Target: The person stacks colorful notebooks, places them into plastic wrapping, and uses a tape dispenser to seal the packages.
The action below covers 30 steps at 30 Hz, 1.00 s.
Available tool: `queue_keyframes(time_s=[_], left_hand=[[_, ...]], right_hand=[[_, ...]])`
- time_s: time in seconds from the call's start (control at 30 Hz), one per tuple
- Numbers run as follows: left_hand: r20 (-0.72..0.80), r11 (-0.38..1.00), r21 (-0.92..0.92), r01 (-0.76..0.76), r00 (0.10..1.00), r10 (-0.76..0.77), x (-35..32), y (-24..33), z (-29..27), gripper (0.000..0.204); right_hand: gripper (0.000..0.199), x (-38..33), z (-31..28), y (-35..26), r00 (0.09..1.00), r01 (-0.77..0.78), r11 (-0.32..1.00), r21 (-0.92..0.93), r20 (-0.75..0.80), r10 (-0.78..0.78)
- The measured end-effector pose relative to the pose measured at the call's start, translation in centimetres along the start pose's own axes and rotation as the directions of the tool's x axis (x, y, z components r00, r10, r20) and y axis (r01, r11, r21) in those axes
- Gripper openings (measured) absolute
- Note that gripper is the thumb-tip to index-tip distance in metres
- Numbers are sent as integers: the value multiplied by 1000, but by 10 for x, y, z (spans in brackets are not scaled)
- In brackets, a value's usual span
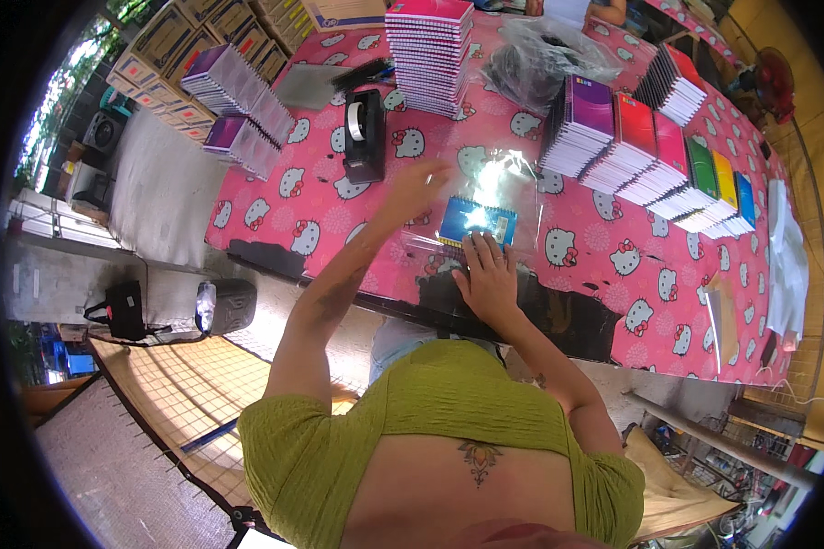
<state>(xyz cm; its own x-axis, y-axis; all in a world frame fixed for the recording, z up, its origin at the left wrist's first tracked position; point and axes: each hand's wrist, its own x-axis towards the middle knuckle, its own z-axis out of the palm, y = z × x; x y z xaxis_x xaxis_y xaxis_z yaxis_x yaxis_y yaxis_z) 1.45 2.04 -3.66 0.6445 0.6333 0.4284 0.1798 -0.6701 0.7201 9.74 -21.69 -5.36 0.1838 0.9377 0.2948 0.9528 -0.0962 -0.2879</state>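
Note:
A small stack of blue spiral notebooks (462,222) lies on a shiny clear plastic sheet (522,178) near the table's front edge. My right hand (489,274) rests on the near edge of the stack, its fingers stretched out. Left of the notebooks, my left hand (418,192) is over the sheet's left side, fingers pointing right and slightly blurred. Nothing that I can make out is in it. A black tape dispenser (364,151) with a roll of tape stands just beyond my left hand.
A tall stack of pink notebooks (426,64) stands at the back. Rows of colourful notebooks (636,137) line the right, with a crumpled plastic bag (545,59) behind. Purple notebooks (224,87) sit at the left edge, near cardboard boxes (178,41). Another person's arm (609,11) shows at the far side.

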Motion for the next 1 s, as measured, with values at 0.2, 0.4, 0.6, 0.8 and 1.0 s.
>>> queue_keyframes(time_s=[0.2, 0.4, 0.6, 0.8, 1.0], left_hand=[[517, 856, 437, -277, 856, 13, 51, -50, 78, 15], [531, 789, 403, -463, 821, 210, 60, -25, 84, 19], [461, 854, 386, -349, 875, 149, 65, 4, 67, 24], [511, 901, 176, -395, 819, 259, 32, 32, 32, 26], [416, 889, 317, -332, 891, 184, -48, 54, 37, 23]], right_hand=[[59, 3, 4, -12, 999, 36, 999, -12, -20, -36], [57, 1, 6, -6, 999, -20, 1000, -6, -43, 20], [57, 1, 6, -5, 997, -4, 1000, -12, -79, 3], [56, 4, 5, -3, 998, -2, 1000, -14, -65, 1], [58, 1, 19, -3, 996, 26, 997, -69, -82, -31]])
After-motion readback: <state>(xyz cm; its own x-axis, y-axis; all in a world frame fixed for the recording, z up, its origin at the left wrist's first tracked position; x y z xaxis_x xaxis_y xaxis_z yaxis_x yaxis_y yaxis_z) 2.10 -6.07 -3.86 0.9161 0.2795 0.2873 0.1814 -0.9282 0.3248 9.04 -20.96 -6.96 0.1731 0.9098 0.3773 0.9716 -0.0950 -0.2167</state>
